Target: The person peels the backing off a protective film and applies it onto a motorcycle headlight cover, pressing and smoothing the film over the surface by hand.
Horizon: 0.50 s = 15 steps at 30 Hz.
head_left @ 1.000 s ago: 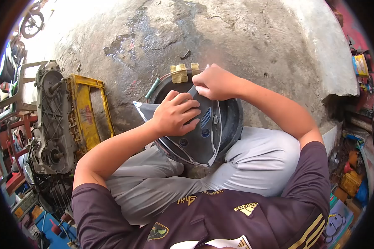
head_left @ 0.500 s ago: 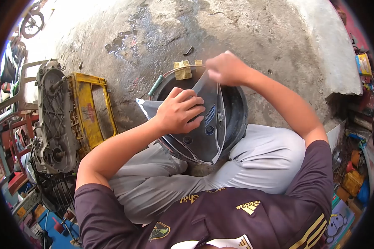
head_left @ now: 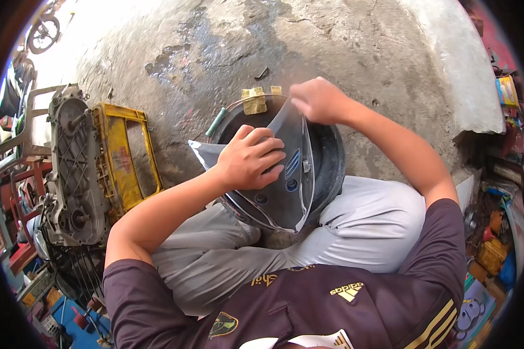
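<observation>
A dark grey motorcycle body panel [head_left: 280,200] with pale edges and blue slanted stripes lies across a round black basin [head_left: 333,157] between my legs. My left hand [head_left: 253,158] rests on the panel's left half, its fingers curled and gripping it. At the panel's far pointed corner is my right hand [head_left: 320,100], closed and somewhat blurred. Whatever its fingers press or hold is hidden. Tan pieces that look like sandpaper [head_left: 254,100] hang on the basin's far rim. A pale green tube-shaped handle [head_left: 216,122] sits on the rim at the left.
To my left stand a metal engine casing [head_left: 78,168] and a worn yellow crate [head_left: 125,157]. Wet patches mark the concrete floor [head_left: 355,52] ahead. A raised concrete ledge [head_left: 466,81] runs along the right, with cluttered parts [head_left: 495,250] below it.
My right hand has shifted very slightly at the panel's far corner and is still blurred. My left hand stays in the same place on the panel.
</observation>
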Available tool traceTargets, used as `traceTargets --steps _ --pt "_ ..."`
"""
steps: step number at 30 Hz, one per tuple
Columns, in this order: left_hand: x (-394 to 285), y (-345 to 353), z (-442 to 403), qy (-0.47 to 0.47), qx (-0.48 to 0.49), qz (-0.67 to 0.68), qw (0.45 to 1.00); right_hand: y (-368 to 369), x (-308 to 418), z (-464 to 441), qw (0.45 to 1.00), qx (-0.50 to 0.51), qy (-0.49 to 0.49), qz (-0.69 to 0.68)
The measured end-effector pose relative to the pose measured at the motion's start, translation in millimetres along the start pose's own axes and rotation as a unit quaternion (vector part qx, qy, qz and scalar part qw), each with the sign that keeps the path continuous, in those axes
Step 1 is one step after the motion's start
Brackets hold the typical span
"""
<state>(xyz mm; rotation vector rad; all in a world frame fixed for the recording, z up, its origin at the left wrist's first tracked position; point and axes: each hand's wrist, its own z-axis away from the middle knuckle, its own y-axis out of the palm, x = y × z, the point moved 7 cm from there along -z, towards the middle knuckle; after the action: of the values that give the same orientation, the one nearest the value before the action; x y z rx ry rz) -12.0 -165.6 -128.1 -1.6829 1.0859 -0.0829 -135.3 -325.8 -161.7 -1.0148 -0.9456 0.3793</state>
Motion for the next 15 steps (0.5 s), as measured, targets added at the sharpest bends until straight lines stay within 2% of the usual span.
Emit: traceTargets --steps 1,3,4,7,8,11,12,13,15 --pt "0 1 1 0.001 0.001 0.001 1.0 3 9 3 1.0 -0.002 0.001 0.001" --pt "1 1 1 0.001 0.003 0.0 1.0 15 44 10 0.994 0.014 -0.109 0.002" --pt "1 0 1 0.002 0.003 -0.003 1.0 16 52 11 0.991 0.047 -0.127 0.006" --pt "0 1 1 0.002 0.006 -0.006 1.0 7 24 3 0.996 0.01 -0.093 0.004" --pt "1 0 1 0.001 0.005 -0.006 1.0 4 5 -2 0.999 0.003 -0.049 -0.015" --pt "0 -1 0 0.0 0.005 -0.004 1.0 -1 -12 -3 0.998 0.004 -0.001 -0.059" --pt "0 0 -1 0.003 0.004 -0.004 1.0 1 -1 -2 1.0 -0.001 -0.016 0.005" --pt "0 0 0 0.003 0.004 -0.005 1.0 3 10 0 1.0 -0.002 -0.015 0.007" --pt "0 1 0 0.001 0.004 -0.006 1.0 9 43 6 0.991 0.016 -0.132 -0.015"
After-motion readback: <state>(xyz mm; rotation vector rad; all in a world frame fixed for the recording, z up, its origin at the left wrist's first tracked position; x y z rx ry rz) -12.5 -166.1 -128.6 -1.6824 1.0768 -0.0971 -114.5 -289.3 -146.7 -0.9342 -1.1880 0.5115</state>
